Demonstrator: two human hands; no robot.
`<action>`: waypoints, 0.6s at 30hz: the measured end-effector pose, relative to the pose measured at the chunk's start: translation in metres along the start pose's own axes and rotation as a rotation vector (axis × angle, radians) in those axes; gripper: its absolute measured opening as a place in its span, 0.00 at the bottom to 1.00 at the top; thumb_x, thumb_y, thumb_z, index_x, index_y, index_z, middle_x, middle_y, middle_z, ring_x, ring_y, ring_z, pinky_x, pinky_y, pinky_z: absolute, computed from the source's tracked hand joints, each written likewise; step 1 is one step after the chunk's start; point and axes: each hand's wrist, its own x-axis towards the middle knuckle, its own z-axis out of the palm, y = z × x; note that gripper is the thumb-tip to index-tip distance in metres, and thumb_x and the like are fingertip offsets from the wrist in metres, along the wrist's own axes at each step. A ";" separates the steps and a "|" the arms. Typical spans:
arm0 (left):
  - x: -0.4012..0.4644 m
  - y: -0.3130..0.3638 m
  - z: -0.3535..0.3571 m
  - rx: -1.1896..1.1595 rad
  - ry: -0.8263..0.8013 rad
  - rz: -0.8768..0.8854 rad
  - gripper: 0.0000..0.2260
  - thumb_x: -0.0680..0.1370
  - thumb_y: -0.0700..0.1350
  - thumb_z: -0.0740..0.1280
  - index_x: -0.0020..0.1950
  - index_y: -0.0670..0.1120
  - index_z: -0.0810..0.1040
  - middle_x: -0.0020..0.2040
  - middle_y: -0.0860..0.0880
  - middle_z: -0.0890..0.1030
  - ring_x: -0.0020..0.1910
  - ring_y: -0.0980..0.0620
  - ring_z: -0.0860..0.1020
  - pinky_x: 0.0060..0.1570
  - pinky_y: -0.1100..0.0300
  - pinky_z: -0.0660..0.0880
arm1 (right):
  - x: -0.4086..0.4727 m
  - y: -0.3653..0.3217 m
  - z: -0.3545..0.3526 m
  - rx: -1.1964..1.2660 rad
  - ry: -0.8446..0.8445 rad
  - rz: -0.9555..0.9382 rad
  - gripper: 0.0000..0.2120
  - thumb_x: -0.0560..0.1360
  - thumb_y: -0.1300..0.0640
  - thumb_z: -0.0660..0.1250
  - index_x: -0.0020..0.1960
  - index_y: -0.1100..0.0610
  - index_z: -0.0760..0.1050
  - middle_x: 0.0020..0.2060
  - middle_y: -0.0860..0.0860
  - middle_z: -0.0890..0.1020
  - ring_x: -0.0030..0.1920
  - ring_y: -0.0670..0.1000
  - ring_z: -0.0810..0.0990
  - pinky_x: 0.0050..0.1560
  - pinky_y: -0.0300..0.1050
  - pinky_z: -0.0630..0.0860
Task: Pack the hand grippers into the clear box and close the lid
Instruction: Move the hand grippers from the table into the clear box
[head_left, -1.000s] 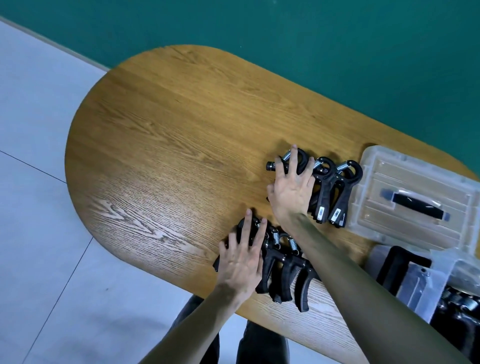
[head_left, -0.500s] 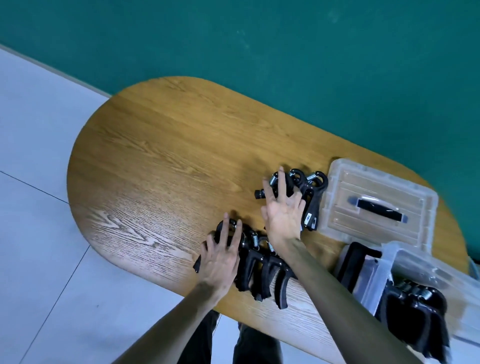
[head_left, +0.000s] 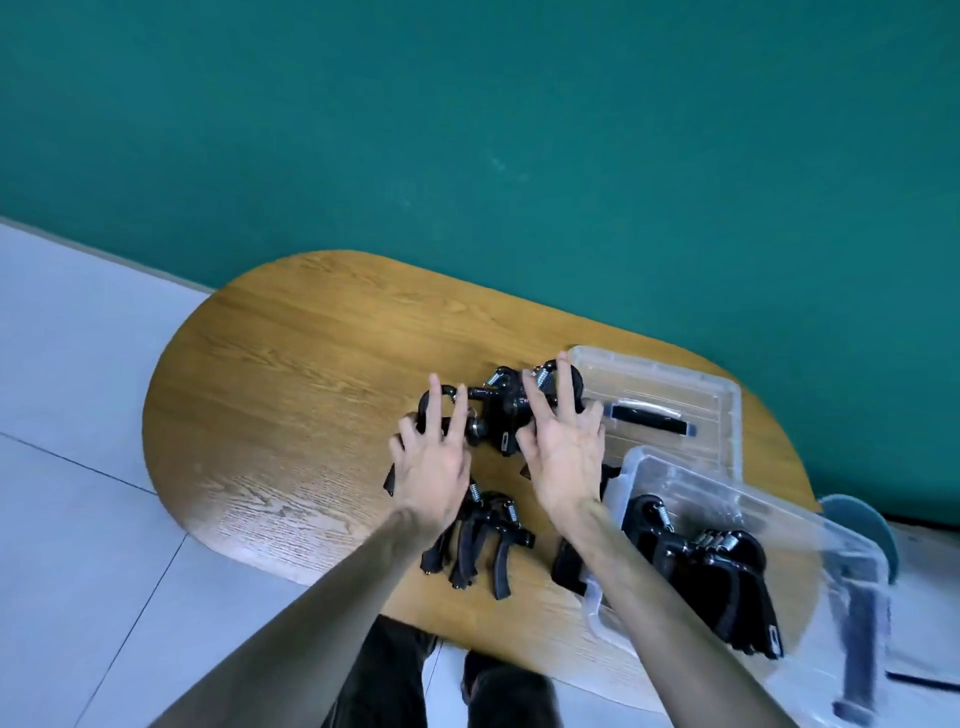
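Wooden table (head_left: 291, 374): hand grippers (head_left: 501, 410) under both spread hands' fingertips.

Grained wooden table (head_left: 291, 364); clear glossy plastic box (head_left: 727, 504); black plastic grippers (head_left: 483, 540).

We extend both forearms forward, side by side. Our left hand (head_left: 434, 470) and right hand (head_left: 563, 457) lie palm-down, fingers straight and spread.
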 end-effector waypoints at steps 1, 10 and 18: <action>-0.003 0.011 -0.006 0.013 0.021 0.005 0.35 0.83 0.47 0.57 0.83 0.50 0.38 0.83 0.41 0.38 0.54 0.41 0.66 0.52 0.48 0.69 | -0.007 0.010 -0.009 0.002 0.009 0.010 0.33 0.76 0.60 0.66 0.79 0.47 0.61 0.82 0.53 0.49 0.51 0.61 0.67 0.48 0.57 0.76; -0.029 0.118 -0.035 0.020 0.121 0.233 0.36 0.82 0.46 0.60 0.83 0.49 0.41 0.83 0.41 0.37 0.55 0.39 0.68 0.54 0.44 0.72 | -0.067 0.100 -0.072 0.019 0.150 0.145 0.35 0.73 0.62 0.68 0.78 0.46 0.64 0.82 0.55 0.54 0.47 0.59 0.67 0.44 0.56 0.77; -0.065 0.224 -0.015 -0.038 0.141 0.423 0.37 0.79 0.45 0.66 0.83 0.48 0.50 0.83 0.39 0.46 0.54 0.37 0.72 0.53 0.40 0.74 | -0.138 0.188 -0.080 -0.002 0.220 0.321 0.33 0.73 0.62 0.71 0.76 0.49 0.68 0.81 0.56 0.57 0.43 0.58 0.66 0.41 0.55 0.76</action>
